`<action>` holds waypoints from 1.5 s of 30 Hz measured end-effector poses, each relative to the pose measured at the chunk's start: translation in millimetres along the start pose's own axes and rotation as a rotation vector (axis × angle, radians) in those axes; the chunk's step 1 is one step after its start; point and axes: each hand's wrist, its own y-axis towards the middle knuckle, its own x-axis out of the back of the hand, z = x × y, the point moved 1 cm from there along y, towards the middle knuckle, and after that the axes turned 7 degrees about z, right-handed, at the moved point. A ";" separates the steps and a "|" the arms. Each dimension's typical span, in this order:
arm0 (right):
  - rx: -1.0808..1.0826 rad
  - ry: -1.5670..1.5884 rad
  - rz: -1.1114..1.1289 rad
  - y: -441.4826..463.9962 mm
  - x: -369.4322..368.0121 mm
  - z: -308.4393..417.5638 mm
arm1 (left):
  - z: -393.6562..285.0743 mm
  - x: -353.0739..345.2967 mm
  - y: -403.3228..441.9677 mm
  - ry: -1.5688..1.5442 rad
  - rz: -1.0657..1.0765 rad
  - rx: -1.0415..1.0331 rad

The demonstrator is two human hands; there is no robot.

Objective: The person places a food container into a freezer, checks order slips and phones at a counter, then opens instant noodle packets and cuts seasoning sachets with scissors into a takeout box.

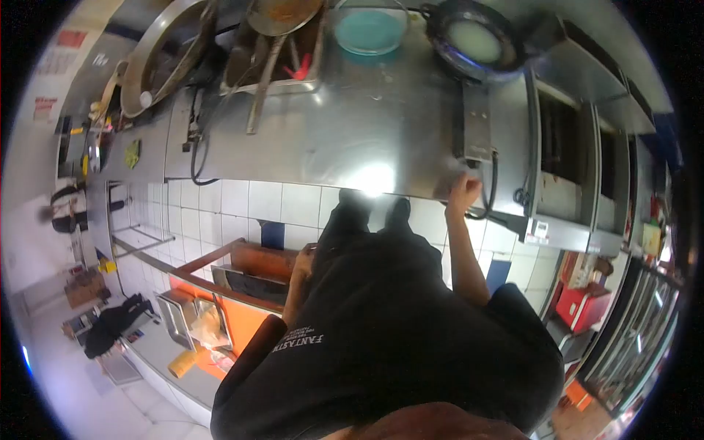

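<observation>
1. The white-tiled floor [265,201] has dark blue tiles [273,235] here and there.
2. A long steel counter [352,128] crosses the room, bright glare [372,178] near its front edge.
3. Papers [55,62] with red patches hang on the pale wall [29,158], far left.
4. A glass-fronted cabinet [632,345] stands at right.

Rectangular metal tray [303,86], ahead of me, with a bright red object [299,68] inside; a round, long-handled metal ladle [266,72] overlaps the tray in my view. Right of the tray: a round, clear-rimmed, teal bowl [369,33]. Left of it: a large, round metal pan [134,82]; farther left, nearer me, a crumpled yellow-green item [132,154].
</observation>
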 end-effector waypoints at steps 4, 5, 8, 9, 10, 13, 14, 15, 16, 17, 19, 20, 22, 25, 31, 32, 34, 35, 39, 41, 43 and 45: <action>-0.430 -0.139 0.737 -74.8 -108.3 62.9 | -39.0 6.5 -0.1 -0.118 -0.075 0.098; -0.436 -0.216 0.926 -97.1 -157.9 90.6 | -4.0 18.3 25.1 -0.104 -0.049 0.094; -0.508 0.022 1.332 -129.2 -303.0 87.8 | 33.4 56.8 64.6 -0.032 -0.029 0.132; -0.636 0.191 1.326 -138.5 -347.6 87.4 | -2.3 70.7 53.5 0.010 -0.058 0.182; -0.760 0.367 1.311 -146.7 -387.7 87.3 | -45.7 84.4 39.8 0.049 -0.085 0.232; -0.951 0.459 1.179 -164.5 -482.3 106.6 | 48.5 150.0 102.4 0.151 -0.057 -0.010; -0.883 0.347 1.039 -174.1 -493.8 122.1 | 46.6 168.1 107.6 0.007 -0.058 0.112; -0.877 0.347 1.027 -182.2 -501.3 123.1 | 37.6 191.0 108.5 0.009 -0.045 0.109; -0.750 0.288 0.950 -188.2 -502.6 123.6 | 23.7 214.3 103.0 0.114 -0.058 0.040; -0.624 0.228 0.872 -193.2 -501.1 125.2 | 9.1 235.5 97.8 0.216 -0.071 -0.029; -0.522 0.137 0.841 -204.3 -491.0 150.2 | -16.3 272.4 95.1 0.196 -0.003 0.103; -0.440 0.022 0.827 -203.0 -484.6 158.3 | -19.6 287.9 96.5 0.179 0.053 0.244; -0.258 -0.200 0.767 -198.0 -468.7 174.5 | 0.0 318.3 115.3 0.163 0.114 0.231; 0.157 -0.567 0.633 -185.9 -443.2 180.4 | 80.9 347.0 173.8 0.111 0.158 0.093; 0.454 -0.982 0.491 -182.9 -424.1 184.6 | 2.1 343.5 181.9 0.213 0.149 0.090; 0.508 -1.002 0.508 -180.0 -423.5 180.0 | 52.5 338.8 217.5 0.173 0.219 -0.051; 0.544 -1.032 0.494 -183.9 -426.4 174.5 | -41.1 337.9 176.2 0.248 0.210 -0.058; 0.577 -1.078 0.498 -186.2 -428.1 171.9 | -41.6 338.2 180.7 0.304 0.194 -0.217; 0.490 -1.176 0.429 -191.1 -443.9 154.2 | -86.1 336.9 180.5 0.212 0.228 -0.134; 0.382 -1.173 0.443 -191.7 -456.6 157.3 | -83.0 338.1 194.3 0.261 0.644 -0.156; 0.432 -1.134 0.416 -193.7 -460.6 139.1 | -171.6 344.1 149.4 0.573 0.738 -0.337; 0.249 -1.228 0.395 -202.3 -477.3 142.1 | -250.9 334.9 120.6 0.747 0.726 -0.518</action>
